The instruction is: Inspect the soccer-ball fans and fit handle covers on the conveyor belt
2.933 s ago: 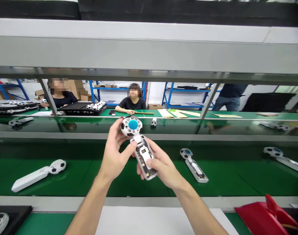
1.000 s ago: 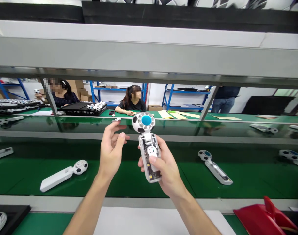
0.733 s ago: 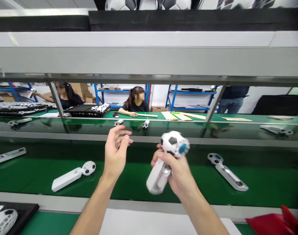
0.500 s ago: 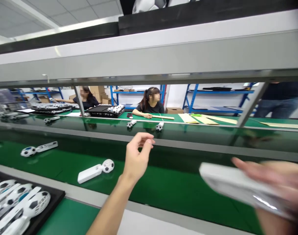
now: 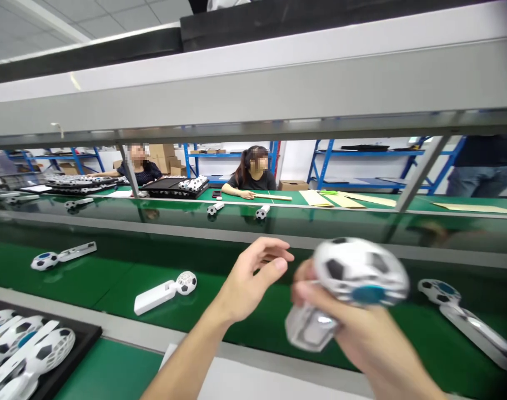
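Note:
My right hand (image 5: pixel 332 303) is wrapped around a white handheld fan (image 5: pixel 359 269) with a black-patched soccer-ball head and a blue disc. The fan is blurred by motion, and my fingers cover part of its body. To its left, my left hand (image 5: pixel 257 278) is raised above the green belt with fingers curved, thumb apart and nothing between them. A folded-out fan (image 5: pixel 165 291) lies on the belt left of my left hand. Another fan (image 5: pixel 465 316) rests on it at the right, beyond my right wrist.
A black tray (image 5: pixel 93 333) of several fans stands at the lower left beside a white sheet (image 5: pixel 253 380). Grey posts (image 5: pixel 423 172) hold an overhead shelf (image 5: pixel 253 94). Across the belt, a co-worker (image 5: pixel 255 169) sits near yellow strips (image 5: pixel 315 198).
My right hand has swung left and inward with the fan, turning its ball head into view. My left hand has moved slightly right. The fan on the right has come into view.

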The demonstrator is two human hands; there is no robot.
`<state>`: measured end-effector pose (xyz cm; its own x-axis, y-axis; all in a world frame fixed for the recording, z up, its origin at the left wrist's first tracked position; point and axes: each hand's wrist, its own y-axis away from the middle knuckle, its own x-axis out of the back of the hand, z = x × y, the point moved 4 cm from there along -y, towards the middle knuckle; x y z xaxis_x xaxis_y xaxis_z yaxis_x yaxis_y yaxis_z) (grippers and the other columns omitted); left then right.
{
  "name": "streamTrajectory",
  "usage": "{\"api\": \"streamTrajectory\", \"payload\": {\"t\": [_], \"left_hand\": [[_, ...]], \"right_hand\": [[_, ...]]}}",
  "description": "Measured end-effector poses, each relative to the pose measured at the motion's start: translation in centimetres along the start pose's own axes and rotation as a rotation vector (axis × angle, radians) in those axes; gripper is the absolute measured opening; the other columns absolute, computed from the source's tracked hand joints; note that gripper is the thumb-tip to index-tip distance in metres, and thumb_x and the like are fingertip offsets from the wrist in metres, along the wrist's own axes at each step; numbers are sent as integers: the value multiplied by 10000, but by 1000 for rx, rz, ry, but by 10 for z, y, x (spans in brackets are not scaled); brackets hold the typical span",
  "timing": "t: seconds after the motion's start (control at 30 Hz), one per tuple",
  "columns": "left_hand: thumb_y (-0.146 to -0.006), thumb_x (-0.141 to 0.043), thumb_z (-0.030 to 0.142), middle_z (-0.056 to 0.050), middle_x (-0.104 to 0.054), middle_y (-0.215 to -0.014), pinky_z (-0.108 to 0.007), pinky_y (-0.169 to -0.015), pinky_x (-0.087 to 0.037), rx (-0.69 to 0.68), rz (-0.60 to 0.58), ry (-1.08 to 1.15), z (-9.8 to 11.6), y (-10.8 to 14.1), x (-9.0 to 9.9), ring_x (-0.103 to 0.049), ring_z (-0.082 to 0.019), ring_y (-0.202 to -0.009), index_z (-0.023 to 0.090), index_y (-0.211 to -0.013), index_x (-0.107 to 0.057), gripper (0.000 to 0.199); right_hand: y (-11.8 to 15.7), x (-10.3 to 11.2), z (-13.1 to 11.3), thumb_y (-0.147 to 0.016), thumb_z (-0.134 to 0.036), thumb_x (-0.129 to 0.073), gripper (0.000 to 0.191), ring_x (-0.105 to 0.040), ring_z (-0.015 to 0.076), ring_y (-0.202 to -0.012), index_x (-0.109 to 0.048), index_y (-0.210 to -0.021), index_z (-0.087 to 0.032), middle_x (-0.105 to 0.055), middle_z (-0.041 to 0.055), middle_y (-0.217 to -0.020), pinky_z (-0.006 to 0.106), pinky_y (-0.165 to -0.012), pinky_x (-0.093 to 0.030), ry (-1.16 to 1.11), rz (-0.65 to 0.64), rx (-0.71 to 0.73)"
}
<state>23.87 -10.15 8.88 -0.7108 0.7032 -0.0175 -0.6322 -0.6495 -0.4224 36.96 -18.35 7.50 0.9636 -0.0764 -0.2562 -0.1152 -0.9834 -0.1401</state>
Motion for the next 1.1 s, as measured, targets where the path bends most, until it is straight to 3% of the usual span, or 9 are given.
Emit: {"api": "streamTrajectory", "payload": {"t": [0.1,0.2,0.27,0.4,0.5,0.6,0.67,0.87,1.1], "left_hand": [[-894,-634,505,-32,-670,-951,-172,-532,-440,206,-82,106,-10,2,-3,-582,-104,-668,226,-1140,-619,372],[-832,-690,576,12,-608,-777,-137,-378,-274,351,-15,125,-21,1,2,-430,-46,-477,227,-1088,-607,442],[-823,-676,622,10,-602,-733,-136,-359,-262,362,75,162,-26,-2,6,-421,-41,-444,204,-1037,-611,474],[-819,-695,597,-65,-703,-857,-191,-517,-497,300,317,324,-28,-6,15,-669,-147,-656,175,-1061,-599,496],[-782,-713,630,-74,-717,-797,-209,-437,-464,332,380,374,-29,-7,18,-666,-167,-567,163,-1095,-602,573],[-763,-675,709,-69,-710,-719,-188,-306,-304,371,381,397,-29,-5,20,-554,-127,-387,153,-1110,-601,659],[-755,-664,731,-71,-707,-695,-189,-293,-279,349,394,408,-26,-4,21,-531,-125,-362,147,-1086,-594,675],[-708,-720,708,-30,-655,-604,-249,-457,-497,307,443,479,-16,-4,27,-617,-166,-482,142,-1005,-593,651],[-715,-690,732,-16,-635,-616,-221,-425,-459,286,438,468,-12,-4,30,-598,-146,-475,151,-962,-603,637]], "right_hand": [[-16,-29,37,-667,-396,-834,322,-561,140,-497,-638,-656,-140,-603,29,-532,266,-535,-448,-269,-209,-354],[-25,-42,55,-706,-438,-765,348,-579,134,-471,-647,-671,-112,-617,55,-510,236,-518,-459,-417,-275,-492],[-26,-42,56,-809,-457,-687,369,-626,145,-523,-669,-753,-93,-658,83,-586,238,-549,-506,-432,-226,-503],[-24,-40,48,-978,-487,-541,378,-667,164,-575,-644,-903,-132,-683,62,-743,288,-544,-576,-370,-72,-431],[-22,-42,47,-984,-470,-563,314,-672,160,-588,-607,-941,-163,-680,41,-793,293,-526,-586,-299,-40,-326],[-20,-47,50,-945,-473,-637,318,-694,167,-689,-612,-1017,-165,-690,51,-872,321,-622,-614,-307,-131,-301],[-19,-48,49,-914,-467,-688,350,-702,180,-760,-613,-1079,-168,-691,58,-910,346,-695,-615,-296,-204,-287],[-15,-50,42,-874,-399,-763,473,-658,166,-954,-599,-1268,-195,-670,72,-1084,284,-840,-524,-233,-395,-244],[-15,-50,47,-838,-368,-799,513,-600,166,-1013,-615,-1281,-186,-619,100,-1211,279,-867,-487,-197,-481,-196]]}}
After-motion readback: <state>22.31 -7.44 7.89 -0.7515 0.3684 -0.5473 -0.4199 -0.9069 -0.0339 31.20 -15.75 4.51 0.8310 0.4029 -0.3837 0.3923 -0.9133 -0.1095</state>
